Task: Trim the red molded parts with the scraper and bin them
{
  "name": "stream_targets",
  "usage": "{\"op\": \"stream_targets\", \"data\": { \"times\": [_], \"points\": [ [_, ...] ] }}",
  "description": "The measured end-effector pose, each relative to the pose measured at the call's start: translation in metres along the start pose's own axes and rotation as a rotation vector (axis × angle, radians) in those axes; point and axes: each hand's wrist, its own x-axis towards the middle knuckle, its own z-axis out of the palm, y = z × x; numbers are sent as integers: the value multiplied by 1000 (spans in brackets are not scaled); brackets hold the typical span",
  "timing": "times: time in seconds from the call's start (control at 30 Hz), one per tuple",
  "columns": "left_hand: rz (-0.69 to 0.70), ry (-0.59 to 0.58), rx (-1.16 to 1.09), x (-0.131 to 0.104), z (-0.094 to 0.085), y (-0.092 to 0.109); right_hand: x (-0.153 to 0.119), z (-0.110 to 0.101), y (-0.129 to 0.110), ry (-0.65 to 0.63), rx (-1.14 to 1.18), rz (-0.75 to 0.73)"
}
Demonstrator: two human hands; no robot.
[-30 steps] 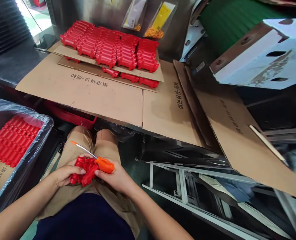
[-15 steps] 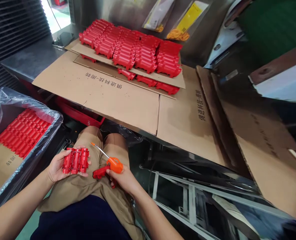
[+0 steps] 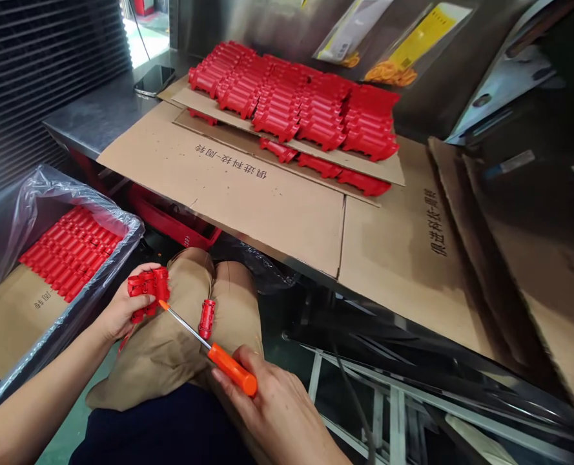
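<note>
My left hand (image 3: 117,314) is closed around several red plastic parts (image 3: 159,284), ribbed cylinder-like pieces held side by side above my left thigh. In my right hand (image 3: 279,397) is an orange-handled tool (image 3: 231,368) with a thin metal shaft and an orange tip. That tip lies at the lower edge of the held parts; whether it touches them I cannot tell. A single red plastic piece (image 3: 206,318) rests on my lap between the two hands, beside the tool's shaft.
A plastic-lined box (image 3: 132,226) on the left holds rows of red parts (image 3: 73,248) and cardboard. On the cardboard-covered bench (image 3: 287,216), red parts (image 3: 277,106) are stacked in layers. A phone (image 3: 155,81) lies behind, and cardboard flaps (image 3: 500,258) stand at right.
The red piece from my right hand now lies on my lap. My right hand has turned the tool so its tip is at the parts in my left hand, which have tilted. The view has shifted.
</note>
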Motion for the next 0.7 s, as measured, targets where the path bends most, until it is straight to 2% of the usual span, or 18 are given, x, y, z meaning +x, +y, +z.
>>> {"op": "stream_targets", "data": {
  "times": [0.13,0.27,0.5,0.7],
  "points": [
    [114,26,87,4,-4,3,0,-8,-20,27,-163,-62],
    [152,-4,139,-2,-6,7,14,-18,-25,-18,-267,30],
    [142,-50,80,-13,-9,24,22,-37,-35,-113,-254,171],
    [104,-82,-20,-15,-9,37,21,-46,-44,-146,-288,204]
  ]
}}
